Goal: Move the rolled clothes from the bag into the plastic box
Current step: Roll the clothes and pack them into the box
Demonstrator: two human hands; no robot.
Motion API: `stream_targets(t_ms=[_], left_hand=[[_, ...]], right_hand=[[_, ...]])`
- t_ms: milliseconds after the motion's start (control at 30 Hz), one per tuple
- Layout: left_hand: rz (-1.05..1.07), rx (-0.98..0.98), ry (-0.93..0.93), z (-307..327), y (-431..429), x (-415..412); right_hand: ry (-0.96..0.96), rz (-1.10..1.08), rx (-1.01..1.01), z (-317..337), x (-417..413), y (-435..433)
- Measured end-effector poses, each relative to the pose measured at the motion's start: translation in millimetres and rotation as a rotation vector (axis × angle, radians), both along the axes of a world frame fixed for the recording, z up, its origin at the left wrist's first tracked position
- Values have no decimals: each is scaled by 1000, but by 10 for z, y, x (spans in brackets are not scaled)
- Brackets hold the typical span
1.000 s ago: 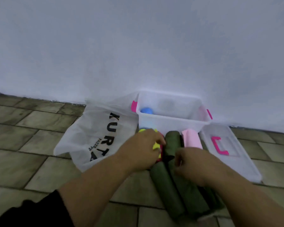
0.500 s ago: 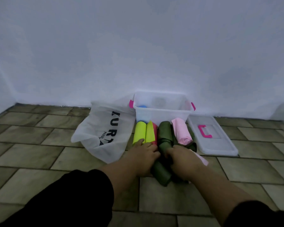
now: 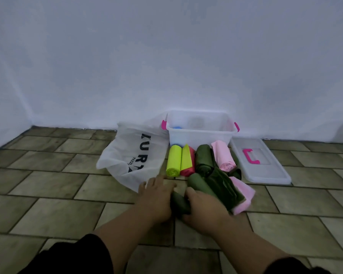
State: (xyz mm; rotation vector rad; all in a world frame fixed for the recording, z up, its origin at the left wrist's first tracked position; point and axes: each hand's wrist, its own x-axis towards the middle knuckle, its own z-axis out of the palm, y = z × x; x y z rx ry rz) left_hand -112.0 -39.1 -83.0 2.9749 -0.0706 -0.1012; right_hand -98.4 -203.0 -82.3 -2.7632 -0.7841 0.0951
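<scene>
We hold a soft dark green roll (image 3: 194,192) on the tiled floor (image 3: 53,196), its long axis running from 7 to 1 o'clock toward the clear plastic box (image 3: 201,133) at 12. Our left hand (image 3: 156,200) and right hand (image 3: 204,209) clasp its near end. Half a second ago both hands sat nearer the box. The crinkled white bag (image 3: 135,155) lies at 11.

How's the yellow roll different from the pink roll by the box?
The yellow roll is neon yellow-green; the pink roll is pale pink. The yellow roll lies nearest the bag, the pink roll nearest the lid. Both lie untouched on the floor before the box.
</scene>
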Motion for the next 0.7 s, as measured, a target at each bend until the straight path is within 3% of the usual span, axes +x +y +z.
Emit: stream_targets(t_ms=[133,333,467,567,700], left_hand=[[464,-691,58,71,-105,-101],[822,-1594,296,128,-246,-158],[838,-1795,387,156,-249,-97],[858,-1831,418,168,-184,-20],[886,-1818,420,102,-134,32]], right_hand=[[26,-65,-49,-3,39,93],[47,-113,-108,-43,75,226],[63,-145,1,-7,81,230],[28,-78,70,-63,-10,239],[257,-139,243,-66,-65,226]])
